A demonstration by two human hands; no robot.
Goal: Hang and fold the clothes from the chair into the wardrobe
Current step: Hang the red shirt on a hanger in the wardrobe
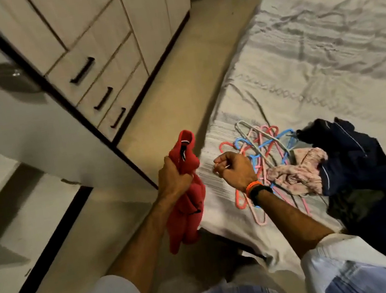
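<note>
The left hand (175,176) grips a bunched red garment (185,193) that hangs down beside the near corner of the bed (312,54). The right hand (235,167) (banded at the wrist) is curled above the sheet; whether it pinches anything I cannot tell. Just right lie tangled hangers (260,145), pink cloth (296,175) and dark clothes (352,158); the wardrobe (96,34) stands far left.

My head view is dim and warm-toned. Motion blur smears the wardrobe (86,62) and the bed (321,35). Straight lines bow toward the edges. Dark shadows sit on the floor (173,93) at left.
</note>
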